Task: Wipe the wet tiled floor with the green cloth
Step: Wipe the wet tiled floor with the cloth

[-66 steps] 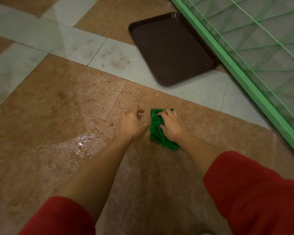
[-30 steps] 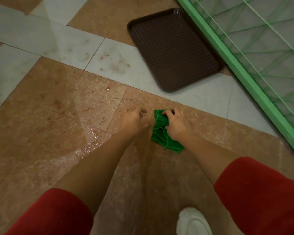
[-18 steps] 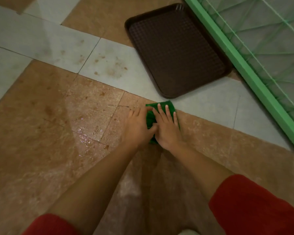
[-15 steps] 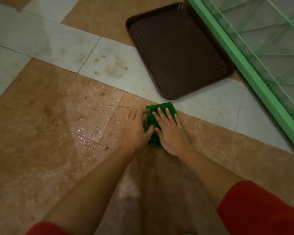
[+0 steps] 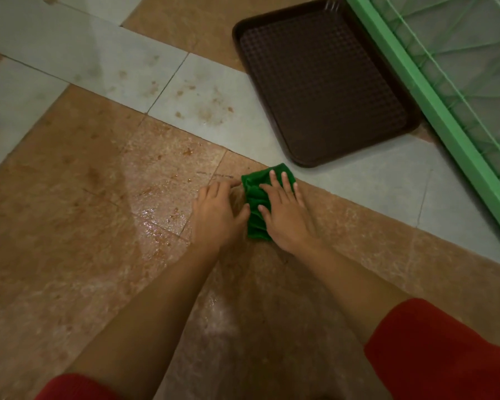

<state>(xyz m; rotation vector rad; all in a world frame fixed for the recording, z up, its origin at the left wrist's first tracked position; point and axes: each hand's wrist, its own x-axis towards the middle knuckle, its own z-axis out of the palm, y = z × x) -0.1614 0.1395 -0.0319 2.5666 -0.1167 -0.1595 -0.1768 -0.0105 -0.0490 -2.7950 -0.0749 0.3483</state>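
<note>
In the left half of the frame the tiled floor (image 5: 70, 203) is brown stone, and left of centre a wet patch (image 5: 159, 223) glistens, with brown specks scattered through it and up onto the pale tiles above. Just right of that sheen the left hand (image 5: 214, 215) lies flat on the tile, fingers straight and grasping nothing, its fingertips and thumb at the left edge of the cloth. The green cloth (image 5: 251, 192) sits bunched in folds at the middle of the frame, close to the seam between brown and pale tile. The right hand (image 5: 286, 223) presses down on it with straight, spread fingers, palm on top rather than curled round it. The step in hand looks like the wiping stroke itself. To do it well, the cloth should be drawn leftward into the shiny area under even palm pressure, kept as flat as the folds allow so more fabric meets the water. The left hand needs to lift clear or join in pressing, since it lies in the cloth's path. Overlapping strokes should gather the specks rather than smear them. In the upper right a dark brown tray (image 5: 324, 82) rests on the floor against a green frame (image 5: 433, 111) strung with netting, both well clear of the wet area.
</note>
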